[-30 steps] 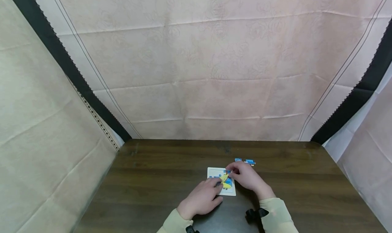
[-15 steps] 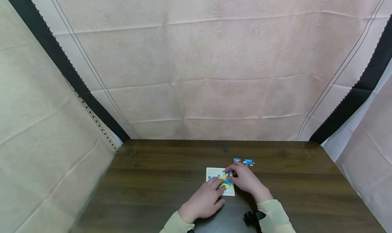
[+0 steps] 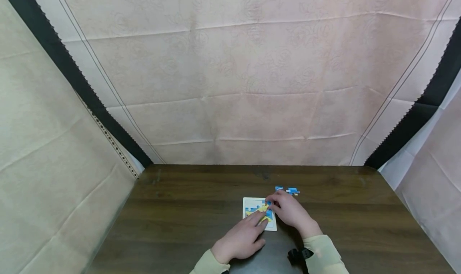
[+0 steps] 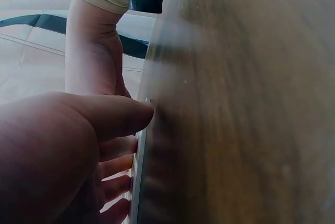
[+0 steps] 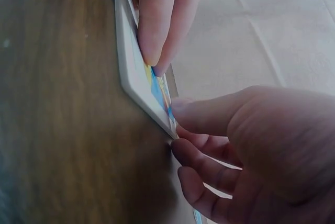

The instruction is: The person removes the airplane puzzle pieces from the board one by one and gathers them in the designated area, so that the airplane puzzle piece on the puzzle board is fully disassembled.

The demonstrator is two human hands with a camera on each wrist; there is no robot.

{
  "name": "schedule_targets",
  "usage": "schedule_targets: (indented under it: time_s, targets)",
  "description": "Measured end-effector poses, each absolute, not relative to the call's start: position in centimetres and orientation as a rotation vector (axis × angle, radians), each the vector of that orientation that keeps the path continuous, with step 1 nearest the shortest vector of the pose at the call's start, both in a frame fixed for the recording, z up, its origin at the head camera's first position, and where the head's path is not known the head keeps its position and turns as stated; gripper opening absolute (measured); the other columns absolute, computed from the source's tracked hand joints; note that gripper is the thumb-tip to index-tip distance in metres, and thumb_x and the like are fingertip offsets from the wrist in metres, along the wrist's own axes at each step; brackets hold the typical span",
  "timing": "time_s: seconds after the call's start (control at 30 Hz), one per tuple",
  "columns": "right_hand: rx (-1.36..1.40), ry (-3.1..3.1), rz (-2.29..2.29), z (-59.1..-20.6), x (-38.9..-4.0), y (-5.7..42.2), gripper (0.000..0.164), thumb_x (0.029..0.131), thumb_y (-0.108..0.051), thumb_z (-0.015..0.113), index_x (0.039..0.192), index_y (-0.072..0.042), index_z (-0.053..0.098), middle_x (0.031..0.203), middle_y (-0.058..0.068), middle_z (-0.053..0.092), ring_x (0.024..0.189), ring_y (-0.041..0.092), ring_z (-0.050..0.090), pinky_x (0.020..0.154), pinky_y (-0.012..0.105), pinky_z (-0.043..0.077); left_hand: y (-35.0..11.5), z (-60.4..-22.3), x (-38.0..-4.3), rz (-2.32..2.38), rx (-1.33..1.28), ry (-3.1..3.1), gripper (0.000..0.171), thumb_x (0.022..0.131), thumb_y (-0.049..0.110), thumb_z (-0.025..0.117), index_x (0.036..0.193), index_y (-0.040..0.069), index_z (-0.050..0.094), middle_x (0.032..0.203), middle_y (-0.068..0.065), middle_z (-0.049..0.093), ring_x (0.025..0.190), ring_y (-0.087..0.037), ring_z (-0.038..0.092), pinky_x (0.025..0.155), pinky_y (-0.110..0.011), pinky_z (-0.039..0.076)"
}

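A small jigsaw puzzle board (image 3: 252, 199) with a white frame and a blue and yellow picture lies on the table. My left hand (image 3: 239, 238) rests on it from the lower left, with fairly straight fingers pressing the picture. At the board's upper right, my right hand (image 3: 291, 212) pinches a small puzzle piece (image 5: 170, 111) between thumb and fingers, against the frame's edge. That piece is mostly hidden by the fingertips. In the left wrist view, the left thumb (image 4: 123, 115) sits by the board's edge (image 4: 138, 177), and the fingers reach over its face.
Just beyond the right hand lie loose blue puzzle pieces (image 3: 293, 191) on the brown wooden table (image 3: 180, 218). A pale cloth backdrop (image 3: 252, 85) stands behind the table's far edge. A black wrist camera (image 3: 299, 255) is strapped over the right sleeve.
The left hand has slid slightly to the right over the picture. The right hand stays at the board's upper right, its fingers shifting only a little.
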State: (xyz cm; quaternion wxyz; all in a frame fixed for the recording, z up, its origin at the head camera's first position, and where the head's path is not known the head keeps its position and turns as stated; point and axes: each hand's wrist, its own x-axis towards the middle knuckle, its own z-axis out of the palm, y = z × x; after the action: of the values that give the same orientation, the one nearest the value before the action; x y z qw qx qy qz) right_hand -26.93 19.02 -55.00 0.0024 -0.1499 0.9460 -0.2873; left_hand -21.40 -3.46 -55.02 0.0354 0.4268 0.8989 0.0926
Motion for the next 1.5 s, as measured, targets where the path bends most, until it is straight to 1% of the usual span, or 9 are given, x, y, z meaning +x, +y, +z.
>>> schedule_targets:
  time_s: [0.13, 0.5, 0.7, 0.8, 0.9, 1.03, 1.27, 1.5]
  targets:
    - [-0.486, 3.001, -0.862, -54.9, -26.8, 19.0, 0.015, 0.099, -0.01, 0.077, 0.114, -0.012, 0.082, 0.111, 0.002, 0.069, 0.1, 0.019, 0.067, 0.094, 0.048, 0.059, -3.4, -55.0, -21.4, 0.289, 1.301, 2.746, 0.056, 0.11, 0.033, 0.062, 0.158, 0.006, 0.052, 0.169, -0.009, 0.038, 0.158, -0.022, 0.033, 0.125, -0.035, 0.032]
    - [-0.473, 3.036, -0.844, -54.6, -26.6, 18.6, 0.014, 0.1, -0.008, 0.076, 0.111, -0.013, 0.083, 0.11, 0.003, 0.07, 0.099, 0.021, 0.069, 0.094, 0.048, 0.06, -3.4, -54.9, -21.4, 0.281, 1.296, 2.735, 0.057, 0.11, 0.033, 0.062, 0.159, 0.006, 0.052, 0.17, -0.008, 0.037, 0.158, -0.02, 0.031, 0.125, -0.034, 0.032]
    - [-0.454, 3.053, -0.84, -54.8, -26.6, 18.3, 0.013, 0.103, -0.009, 0.072, 0.11, -0.012, 0.082, 0.111, 0.004, 0.069, 0.1, 0.022, 0.068, 0.095, 0.049, 0.059, -3.4, -54.8, -21.4, 0.284, 1.264, 2.732, 0.058, 0.109, 0.034, 0.062, 0.159, 0.007, 0.051, 0.17, -0.008, 0.036, 0.158, -0.02, 0.031, 0.125, -0.035, 0.032]
    - [-0.435, 3.051, -0.855, -55.0, -26.6, 18.1, 0.013, 0.105, -0.009, 0.069, 0.109, -0.012, 0.081, 0.113, 0.006, 0.069, 0.104, 0.025, 0.069, 0.098, 0.051, 0.058, -3.4, -54.9, -21.4, 0.284, 1.254, 2.735, 0.058, 0.109, 0.034, 0.062, 0.159, 0.008, 0.051, 0.17, -0.008, 0.036, 0.158, -0.02, 0.031, 0.125, -0.035, 0.032]
    - [-0.408, 3.043, -0.863, -55.1, -26.8, 18.0, 0.013, 0.105, -0.009, 0.068, 0.108, -0.013, 0.08, 0.116, 0.006, 0.069, 0.108, 0.028, 0.068, 0.101, 0.053, 0.056, -3.3, -54.9, -21.4, 0.285, 1.249, 2.739, 0.058, 0.109, 0.034, 0.062, 0.159, 0.008, 0.052, 0.169, -0.008, 0.037, 0.158, -0.02, 0.032, 0.125, -0.036, 0.032]
    - [-0.37, 3.023, -0.865, -55.3, -27.0, 17.9, 0.012, 0.105, -0.01, 0.068, 0.109, -0.014, 0.079, 0.119, 0.007, 0.069, 0.113, 0.029, 0.067, 0.104, 0.054, 0.054, -3.3, -54.7, -21.3, 0.28, 1.246, 2.744, 0.058, 0.109, 0.035, 0.063, 0.159, 0.008, 0.052, 0.169, -0.008, 0.037, 0.157, -0.02, 0.032, 0.125, -0.036, 0.032]
    - [-0.381, 3.019, -0.894, -55.4, -27.3, 18.0, 0.013, 0.107, -0.01, 0.065, 0.108, -0.014, 0.078, 0.122, 0.008, 0.07, 0.122, 0.033, 0.066, 0.108, 0.057, 0.051, -3.3, -54.7, -21.3, 0.293, 1.277, 2.749, 0.058, 0.108, 0.032, 0.064, 0.158, 0.005, 0.052, 0.168, -0.009, 0.038, 0.157, -0.021, 0.033, 0.125, -0.036, 0.032]
    - [-0.373, 3.008, -0.902, -55.5, -27.3, 18.1, 0.012, 0.106, -0.009, 0.066, 0.109, -0.015, 0.077, 0.117, 0.005, 0.07, 0.115, 0.029, 0.067, 0.105, 0.055, 0.054, -3.3, -54.9, -21.4, 0.293, 1.265, 2.744, 0.058, 0.109, 0.034, 0.064, 0.159, 0.007, 0.052, 0.169, -0.008, 0.038, 0.157, -0.02, 0.033, 0.125, -0.035, 0.032]
